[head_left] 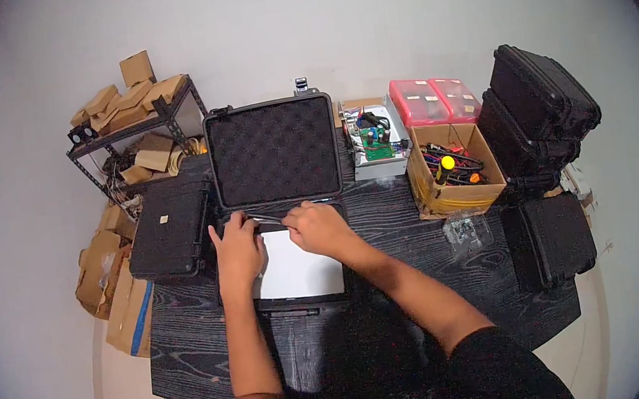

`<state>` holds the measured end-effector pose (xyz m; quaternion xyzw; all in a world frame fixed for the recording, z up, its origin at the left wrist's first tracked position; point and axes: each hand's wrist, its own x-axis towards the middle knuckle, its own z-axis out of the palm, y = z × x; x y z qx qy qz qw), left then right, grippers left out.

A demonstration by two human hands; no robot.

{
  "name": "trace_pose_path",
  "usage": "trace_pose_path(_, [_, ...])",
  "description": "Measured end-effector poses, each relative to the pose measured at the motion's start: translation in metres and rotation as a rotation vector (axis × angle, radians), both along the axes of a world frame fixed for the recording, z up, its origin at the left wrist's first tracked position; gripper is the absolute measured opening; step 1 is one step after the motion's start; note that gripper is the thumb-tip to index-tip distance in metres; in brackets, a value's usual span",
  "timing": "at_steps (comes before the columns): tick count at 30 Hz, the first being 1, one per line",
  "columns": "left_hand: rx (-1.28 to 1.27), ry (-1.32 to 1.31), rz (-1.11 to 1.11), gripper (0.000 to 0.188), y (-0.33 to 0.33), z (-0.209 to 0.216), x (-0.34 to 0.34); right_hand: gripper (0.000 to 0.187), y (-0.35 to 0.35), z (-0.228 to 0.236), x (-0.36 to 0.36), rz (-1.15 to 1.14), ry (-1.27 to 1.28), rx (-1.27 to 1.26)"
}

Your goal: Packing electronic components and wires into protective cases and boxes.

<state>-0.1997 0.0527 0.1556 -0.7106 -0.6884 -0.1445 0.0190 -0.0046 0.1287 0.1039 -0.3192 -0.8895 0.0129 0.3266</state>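
An open black hard case (295,307) lies on the table before me, its lid (274,153) raised and lined with dark egg-crate foam. A flat white panel or sheet (300,263) fills much of the lower half. At the case's far side, my left hand (241,251) bends its fingers down near the left corner. My right hand (317,226) is closed beside it, fingertips pressed together. Between the fingertips runs a thin grey strand (267,221), perhaps a cable; both hands appear to grip its ends. Its exact kind is too small to tell.
Closed black cases (172,227) stand left, with more stacked (543,103) at right. Beyond are a white tray of circuit boards (376,138), red boxes (435,100) and a carton of cables (462,196). A clear plastic box (467,234) lies nearer. A shelf (134,126) holds cardboard.
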Motion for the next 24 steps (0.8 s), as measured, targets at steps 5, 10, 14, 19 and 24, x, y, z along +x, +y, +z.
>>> trace_pose_path(5, [0.115, -0.043, -0.021, 0.041, 0.004, -0.014, -0.008, 0.022, -0.001, 0.003, 0.001, -0.023, -0.035, 0.000])
trace_pose_path(10, [0.003, -0.042, -0.028, 0.044, 0.004, -0.013, -0.011, 0.022, -0.001, 0.003, 0.001, -0.033, -0.043, -0.009])
trace_pose_path(14, [0.089, -0.064, -0.008, 0.043, 0.004, -0.022, -0.019, 0.023, -0.005, 0.005, -0.002, -0.036, -0.041, -0.029])
trace_pose_path(19, [-0.055, -0.256, -0.006, 0.044, 0.004, -0.004, -0.018, 0.021, 0.002, 0.021, 0.008, -0.013, 0.251, -0.008])
trace_pose_path(24, [0.233, -0.937, -0.121, 0.062, 0.002, 0.011, -0.043, 0.057, 0.036, 0.054, 0.046, -0.399, 0.630, 0.189])
